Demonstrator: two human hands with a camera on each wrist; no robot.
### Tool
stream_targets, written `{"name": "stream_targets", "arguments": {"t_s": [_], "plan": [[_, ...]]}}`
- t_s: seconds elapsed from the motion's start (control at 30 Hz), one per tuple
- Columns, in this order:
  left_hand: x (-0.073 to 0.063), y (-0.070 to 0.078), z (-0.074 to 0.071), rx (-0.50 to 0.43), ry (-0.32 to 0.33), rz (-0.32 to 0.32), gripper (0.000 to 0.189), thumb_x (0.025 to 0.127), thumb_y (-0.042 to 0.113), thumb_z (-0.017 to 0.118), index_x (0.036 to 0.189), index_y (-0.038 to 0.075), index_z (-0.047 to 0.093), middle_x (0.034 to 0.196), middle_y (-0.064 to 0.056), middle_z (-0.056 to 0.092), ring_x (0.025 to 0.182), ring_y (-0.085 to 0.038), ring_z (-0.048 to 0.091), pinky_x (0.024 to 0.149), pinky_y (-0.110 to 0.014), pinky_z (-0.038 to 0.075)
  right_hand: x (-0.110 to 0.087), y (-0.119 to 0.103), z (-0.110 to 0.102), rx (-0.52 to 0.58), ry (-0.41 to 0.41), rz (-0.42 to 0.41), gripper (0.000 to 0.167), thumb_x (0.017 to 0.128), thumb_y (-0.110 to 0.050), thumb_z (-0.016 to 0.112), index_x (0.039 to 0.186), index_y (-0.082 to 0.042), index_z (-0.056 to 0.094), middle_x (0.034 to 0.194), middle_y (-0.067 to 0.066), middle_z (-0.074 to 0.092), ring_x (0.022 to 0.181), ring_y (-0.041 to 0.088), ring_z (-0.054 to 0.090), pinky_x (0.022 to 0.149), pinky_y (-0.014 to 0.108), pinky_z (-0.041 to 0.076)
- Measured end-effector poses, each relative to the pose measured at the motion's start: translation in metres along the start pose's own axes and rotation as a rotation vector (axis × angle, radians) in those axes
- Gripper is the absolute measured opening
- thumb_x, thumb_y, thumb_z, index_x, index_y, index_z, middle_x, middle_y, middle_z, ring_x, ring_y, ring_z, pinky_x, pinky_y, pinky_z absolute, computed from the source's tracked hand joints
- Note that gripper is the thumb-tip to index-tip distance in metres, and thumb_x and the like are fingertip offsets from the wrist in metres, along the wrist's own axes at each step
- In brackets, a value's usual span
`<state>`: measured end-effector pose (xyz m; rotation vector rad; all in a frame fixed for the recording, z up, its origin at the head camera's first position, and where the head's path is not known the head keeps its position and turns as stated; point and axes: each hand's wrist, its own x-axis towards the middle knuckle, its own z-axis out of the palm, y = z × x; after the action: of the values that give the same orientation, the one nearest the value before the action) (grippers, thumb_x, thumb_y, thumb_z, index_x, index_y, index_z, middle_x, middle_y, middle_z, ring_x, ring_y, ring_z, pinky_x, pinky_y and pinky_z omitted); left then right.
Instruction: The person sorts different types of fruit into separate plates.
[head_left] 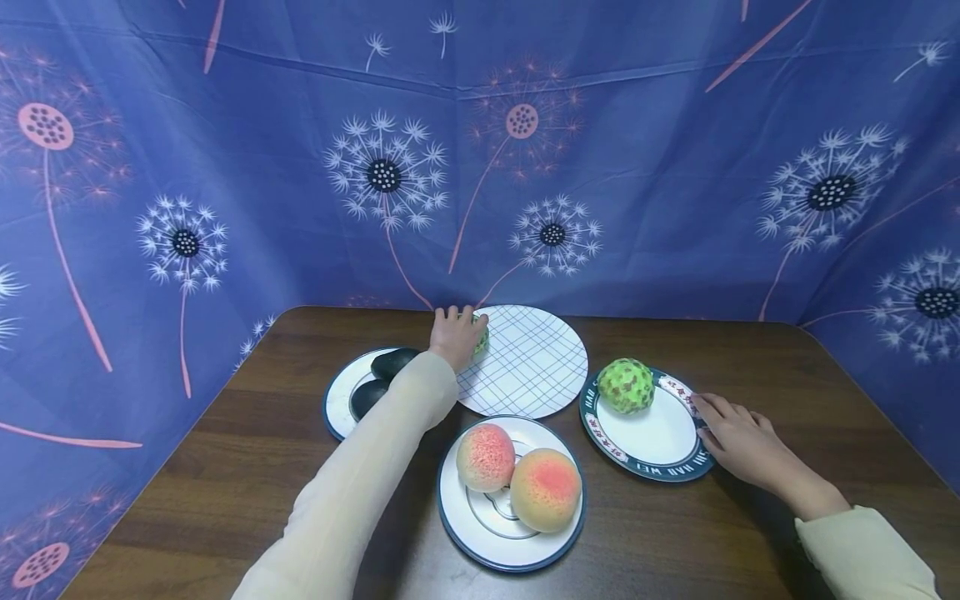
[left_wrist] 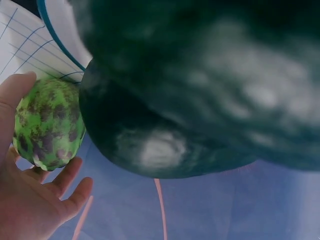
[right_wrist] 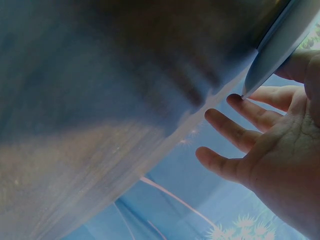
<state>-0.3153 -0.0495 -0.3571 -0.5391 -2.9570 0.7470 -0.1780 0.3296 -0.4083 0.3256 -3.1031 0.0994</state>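
With its thumb and fingers round it, my left hand (head_left: 454, 335) grips a bumpy green custard apple (left_wrist: 50, 122) blotched with brown. In the head view this fruit is at the left edge of the round checked plate (head_left: 528, 362), mostly hidden by the hand. My right hand (head_left: 750, 446) touches the right rim of a green-bordered plate (head_left: 656, 458), its fingers extended and relaxed. A second green custard apple (head_left: 626, 385) sits on that plate's upper left part. Close beside the left hand are two glossy dark green avocados (head_left: 367, 397) on a blue-rimmed white plate (head_left: 337, 404).
Nearest me, another blue-rimmed plate (head_left: 498, 550) holds two peaches (head_left: 546, 490), between the two arms. All the plates stand on a brown wooden table (head_left: 225, 467). Blue dandelion-print cloth (head_left: 637, 125) hangs behind the table and along its sides.
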Motion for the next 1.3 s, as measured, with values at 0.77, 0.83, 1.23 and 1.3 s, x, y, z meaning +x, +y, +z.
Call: {"name": "stream_targets", "arguments": {"t_s": [0.77,0.83,1.23,1.3], "plan": [[0.0,0.0,0.002,0.012,0.087,-0.004,0.058,0.087,0.025,0.059,0.137,0.02,0.032,0.134,-0.012,0.044,0.118,-0.029,0.046,0.102,-0.044,0.038,0.001,-0.001,-0.001,0.001,0.0,-0.006,0.057,0.086,-0.018,0.057,0.133,0.006,0.036,0.13,0.032,0.038,0.114,0.053,0.037,0.087,0.073,0.028],[0.0,0.0,0.002,0.005,0.097,-0.006,0.058,0.087,0.025,0.06,0.137,0.019,0.032,0.134,-0.012,0.044,0.118,-0.029,0.046,0.102,-0.044,0.038,0.001,-0.002,-0.001,-0.002,0.001,-0.004,0.057,0.086,-0.018,0.058,0.133,0.006,0.036,0.13,0.032,0.038,0.114,0.053,0.037,0.088,0.073,0.028],[0.0,0.002,-0.007,-0.021,0.154,0.037,0.074,0.078,0.044,0.067,0.137,0.018,0.032,0.134,-0.013,0.044,0.117,-0.03,0.048,0.1,-0.044,0.04,0.0,-0.001,-0.001,0.001,-0.003,0.003,0.057,0.086,-0.019,0.057,0.133,0.006,0.036,0.13,0.032,0.037,0.115,0.053,0.037,0.088,0.073,0.028],[0.0,0.004,-0.008,-0.013,0.158,0.04,0.075,0.078,0.045,0.067,0.138,0.018,0.031,0.135,-0.012,0.044,0.117,-0.029,0.048,0.1,-0.043,0.04,0.0,-0.001,0.0,0.001,-0.003,0.002,0.057,0.086,-0.019,0.057,0.133,0.006,0.036,0.13,0.032,0.037,0.114,0.054,0.037,0.088,0.073,0.028]]}}
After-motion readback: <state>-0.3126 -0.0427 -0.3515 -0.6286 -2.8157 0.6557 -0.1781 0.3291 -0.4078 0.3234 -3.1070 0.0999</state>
